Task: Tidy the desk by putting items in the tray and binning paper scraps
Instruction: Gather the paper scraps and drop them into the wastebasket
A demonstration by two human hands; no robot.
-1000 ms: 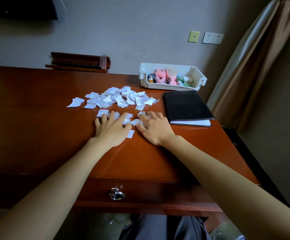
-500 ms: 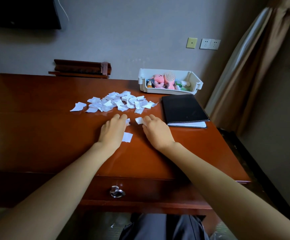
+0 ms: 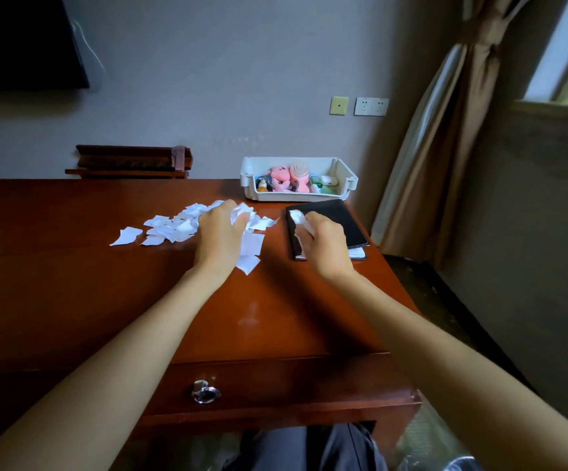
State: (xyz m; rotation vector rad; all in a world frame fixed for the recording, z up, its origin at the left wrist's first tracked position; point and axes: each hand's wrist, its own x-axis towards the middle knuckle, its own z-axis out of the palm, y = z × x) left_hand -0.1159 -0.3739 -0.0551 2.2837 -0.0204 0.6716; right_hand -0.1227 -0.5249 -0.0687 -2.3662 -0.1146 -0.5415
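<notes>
The left hand (image 3: 219, 232) lies curled on the paper scraps (image 3: 174, 226) spread over the brown surface (image 3: 72, 266), fingers closing on some to collect them. The right hand (image 3: 323, 239) is a fist around a small wad of scraps, hovering over the black notebook (image 3: 340, 215), I think to keep them together for the bin. The tray (image 3: 347, 185) behind already holds toys

Both hands left the desk: left hand (image 3: 221, 232) and right hand (image 3: 323, 239) now clutch paper scraps (image 3: 170, 226)
</notes>
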